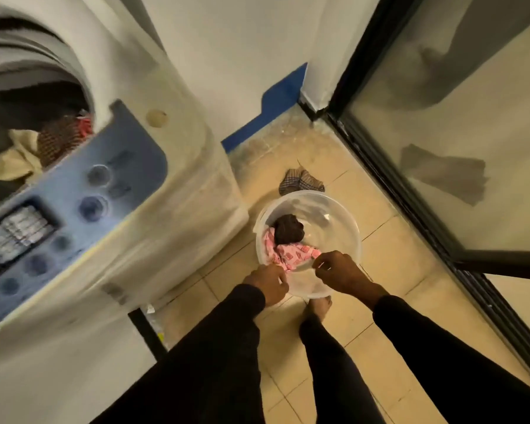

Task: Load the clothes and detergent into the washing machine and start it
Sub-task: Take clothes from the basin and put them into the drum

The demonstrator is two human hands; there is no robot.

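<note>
The round clear plastic basin (346, 228) sits mouth-up on the tan tiled floor (395, 286) beside the white washing machine (181, 179), holding a pink patterned cloth (291, 254). Left hand (268, 284) and right hand (340, 272), arms reaching down, curl fingers over its near rim.

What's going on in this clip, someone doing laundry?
Yes. A person stands over a clear plastic basin on the tiled floor, both hands at its near rim: left hand, right hand. A pink patterned cloth and a dark bundled garment remain inside. The washing machine beside it stands open with some clothes already in the drum. A checked cloth lies on the floor behind the basin.
</note>
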